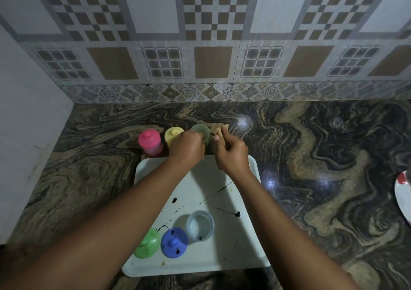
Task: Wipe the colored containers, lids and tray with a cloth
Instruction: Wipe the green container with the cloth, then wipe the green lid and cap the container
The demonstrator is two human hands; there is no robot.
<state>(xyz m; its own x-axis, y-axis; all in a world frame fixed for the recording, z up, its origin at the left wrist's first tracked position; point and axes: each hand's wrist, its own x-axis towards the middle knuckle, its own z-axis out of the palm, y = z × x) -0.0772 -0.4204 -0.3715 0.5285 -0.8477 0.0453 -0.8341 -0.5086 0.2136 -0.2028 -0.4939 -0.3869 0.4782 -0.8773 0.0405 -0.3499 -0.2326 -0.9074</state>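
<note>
Left hand (185,149) grips green container (200,130); right hand (231,156) pinches cloth (219,130) just beside.

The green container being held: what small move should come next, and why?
Probably rub the cloth round the green container: the left hand grips it behind the tray, and the right hand holds the cloth right beside it, seemingly touching.

marble counter (311,156) bears tray (222,256), pink container (150,141), plate (403,192).
</note>
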